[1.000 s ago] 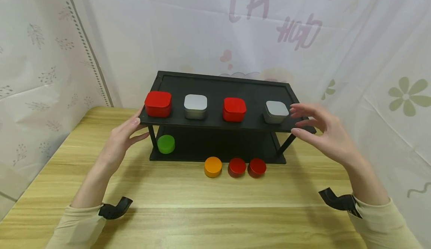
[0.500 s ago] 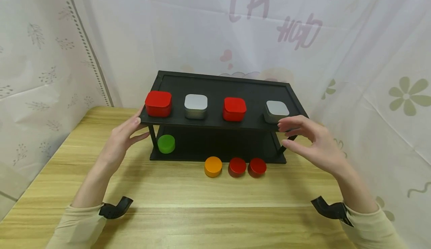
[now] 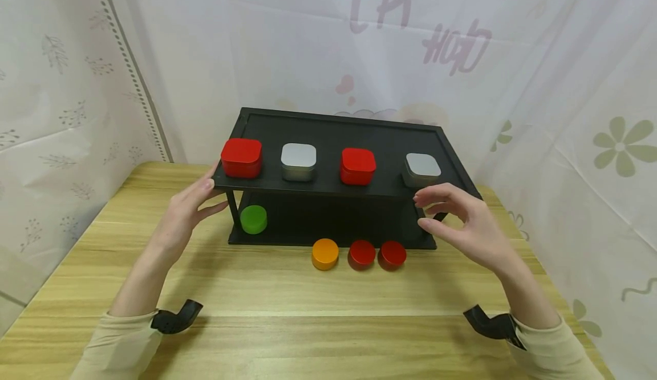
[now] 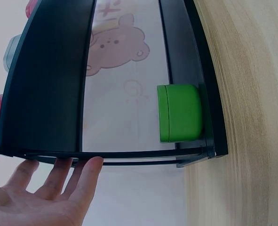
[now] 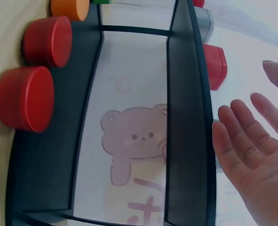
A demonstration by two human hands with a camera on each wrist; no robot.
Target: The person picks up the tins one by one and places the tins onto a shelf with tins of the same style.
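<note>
A black two-tier shelf [image 3: 328, 122] stands on the wooden table. My left hand [image 3: 179, 220] touches its left end, thumb at the upper front corner; in the left wrist view its extended fingers [image 4: 84, 186] meet the end bar. Just off the front edge, my right hand [image 3: 469, 226] hovers with loosely bent fingers and holds nothing. Nearest to it on the top board is a silver square tin [image 3: 422, 166]. Along that board to the left stand a red square tin [image 3: 357, 166], another silver tin [image 3: 298, 162] and a larger red tin [image 3: 242, 157].
A green tin [image 3: 254, 220] sits at the lower board's left end. In front of the lower board are an orange round tin [image 3: 325, 254] and two red round tins [image 3: 361, 255]. A printed white cloth [image 3: 308, 37] hangs behind the shelf.
My right hand has moved left and toward me, from beside the shelf's right end to in front of the right silver tin. The left hand and the tins have stayed put.
</note>
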